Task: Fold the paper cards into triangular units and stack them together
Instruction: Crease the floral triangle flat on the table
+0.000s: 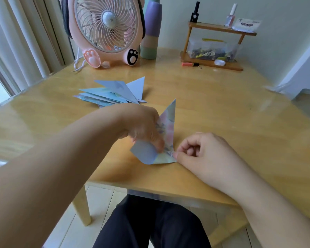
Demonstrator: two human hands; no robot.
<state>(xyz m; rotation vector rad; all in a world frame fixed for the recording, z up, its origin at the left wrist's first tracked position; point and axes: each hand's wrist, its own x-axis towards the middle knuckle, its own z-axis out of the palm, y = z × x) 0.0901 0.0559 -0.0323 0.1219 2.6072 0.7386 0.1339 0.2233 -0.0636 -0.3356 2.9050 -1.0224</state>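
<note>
Head view — hands on paper card

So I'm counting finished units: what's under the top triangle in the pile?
More folded blue triangles, fanned out beneath the top one. Their overlapped parts are hidden, so no exact count.

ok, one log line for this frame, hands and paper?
left hand holds card mid-fold | right hand pinches its corner | folded pile behind, apart
</note>
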